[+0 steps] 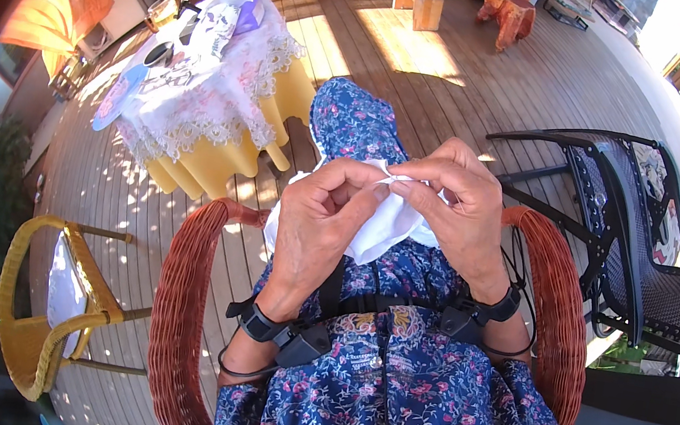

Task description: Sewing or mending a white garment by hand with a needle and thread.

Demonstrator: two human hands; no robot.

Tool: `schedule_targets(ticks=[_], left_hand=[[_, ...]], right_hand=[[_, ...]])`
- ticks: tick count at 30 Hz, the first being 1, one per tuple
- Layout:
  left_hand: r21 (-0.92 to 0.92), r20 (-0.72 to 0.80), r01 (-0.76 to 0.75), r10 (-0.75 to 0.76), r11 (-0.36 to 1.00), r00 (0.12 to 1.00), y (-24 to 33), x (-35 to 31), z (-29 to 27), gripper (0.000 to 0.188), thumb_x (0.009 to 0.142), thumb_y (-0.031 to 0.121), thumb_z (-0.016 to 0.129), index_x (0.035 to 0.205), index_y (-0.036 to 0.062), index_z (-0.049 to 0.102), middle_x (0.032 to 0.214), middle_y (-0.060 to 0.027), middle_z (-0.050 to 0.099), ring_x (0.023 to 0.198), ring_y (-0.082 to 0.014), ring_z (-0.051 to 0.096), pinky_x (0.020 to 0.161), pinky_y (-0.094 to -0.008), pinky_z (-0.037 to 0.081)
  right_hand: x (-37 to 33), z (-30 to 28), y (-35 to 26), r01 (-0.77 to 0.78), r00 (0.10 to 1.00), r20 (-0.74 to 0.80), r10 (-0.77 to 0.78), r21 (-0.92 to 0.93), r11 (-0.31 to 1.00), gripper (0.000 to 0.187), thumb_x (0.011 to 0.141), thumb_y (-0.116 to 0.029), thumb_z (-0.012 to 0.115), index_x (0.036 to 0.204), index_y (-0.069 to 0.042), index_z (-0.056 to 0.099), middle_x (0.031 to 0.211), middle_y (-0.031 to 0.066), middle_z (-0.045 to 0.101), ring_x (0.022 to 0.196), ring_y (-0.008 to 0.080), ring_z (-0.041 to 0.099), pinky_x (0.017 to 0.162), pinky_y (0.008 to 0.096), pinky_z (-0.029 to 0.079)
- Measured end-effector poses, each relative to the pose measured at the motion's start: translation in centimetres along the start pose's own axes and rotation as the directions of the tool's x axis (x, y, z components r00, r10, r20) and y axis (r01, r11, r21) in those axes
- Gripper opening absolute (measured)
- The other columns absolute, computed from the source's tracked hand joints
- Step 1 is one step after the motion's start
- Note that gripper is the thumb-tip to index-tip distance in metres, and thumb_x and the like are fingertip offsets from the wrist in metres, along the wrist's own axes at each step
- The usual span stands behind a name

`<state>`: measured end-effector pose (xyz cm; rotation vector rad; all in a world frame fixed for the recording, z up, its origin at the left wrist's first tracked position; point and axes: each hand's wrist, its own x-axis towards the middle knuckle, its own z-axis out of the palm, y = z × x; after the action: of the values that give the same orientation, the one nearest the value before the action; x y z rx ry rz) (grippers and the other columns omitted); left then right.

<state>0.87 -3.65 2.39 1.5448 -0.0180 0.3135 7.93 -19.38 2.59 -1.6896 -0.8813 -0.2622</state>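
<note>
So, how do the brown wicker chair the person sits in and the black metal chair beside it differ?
The brown wicker chair is woven of reddish cane with rounded arms; the black metal chair is dark mesh on a thin frame with straight arms. The wicker chair is occupied by the person, whose hands hold a white cloth; the metal chair has nobody in it. Both stand on the wooden deck.
</note>
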Motion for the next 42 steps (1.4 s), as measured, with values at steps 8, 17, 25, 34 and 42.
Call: schedule_targets(ticks=[8,17,25,34,42], left_hand=[[0.021,-0.065,-0.039,0.040,0.999,0.997,0.2,-0.3,0.6,0.012,0.091,0.006,0.062,0.098,-0.0022,0.066,0.079,-0.0002,0.065,0.070,-0.0015,0.055,0.059,-0.0170,0.042],[-0.005,-0.118,-0.050,0.049,0.999,0.992,-0.1,-0.4,0.9,0.012,0.091,0.004,0.060,0.100,-0.0023,0.066,0.082,-0.0014,0.067,0.075,-0.0026,0.058,0.062,-0.0178,0.045],[0.065,-0.129,-0.010,0.018,0.998,0.991,0.2,-0.7,0.7,0.014,0.090,0.004,0.061,0.100,-0.0033,0.067,0.083,-0.0030,0.068,0.074,-0.0029,0.058,0.061,-0.0187,0.046],[0.086,-0.180,-0.011,0.027,0.996,0.983,-0.1,-0.8,0.6,0.014,0.091,0.006,0.061,0.099,-0.0035,0.067,0.076,-0.0016,0.067,0.067,-0.0015,0.054,0.057,-0.0177,0.042],[-0.019,-0.178,0.005,-0.008,1.000,0.984,-0.3,-0.7,0.7,0.012,0.091,0.007,0.060,0.098,-0.0025,0.065,0.070,0.0030,0.062,0.063,0.0008,0.047,0.053,-0.0169,0.037]], right_hand=[[0.0,0.4,0.0,0.045,0.995,-0.081,-0.050,-0.054,0.998,0.013,0.075,-0.001,0.073,0.088,-0.004,0.070,0.078,0.0036,0.059,0.064,0.0099,0.053,0.057,0.0235,0.044],[-0.1,1.3,-0.3,0.136,0.978,-0.122,-0.168,-0.233,0.963,0.016,0.073,-0.002,0.074,0.086,-0.006,0.067,0.076,0.0047,0.057,0.061,0.0158,0.058,0.052,0.0271,0.046],[-0.3,2.1,1.3,0.407,0.857,-0.104,-0.505,-0.465,0.786,0.023,0.066,0.000,0.075,0.087,-0.003,0.066,0.074,0.0045,0.051,0.063,0.0189,0.056,0.052,0.0308,0.044],[-0.5,2.2,1.7,0.541,0.777,-0.022,-0.629,-0.485,0.687,0.033,0.066,0.001,0.074,0.098,0.001,0.065,0.075,0.0052,0.048,0.066,0.0211,0.055,0.066,0.0372,0.053],[-0.5,2.1,1.4,0.534,0.782,-0.007,-0.623,-0.509,0.676,0.030,0.068,0.000,0.073,0.097,0.000,0.065,0.076,0.0036,0.047,0.065,0.0183,0.054,0.075,0.0383,0.055]])
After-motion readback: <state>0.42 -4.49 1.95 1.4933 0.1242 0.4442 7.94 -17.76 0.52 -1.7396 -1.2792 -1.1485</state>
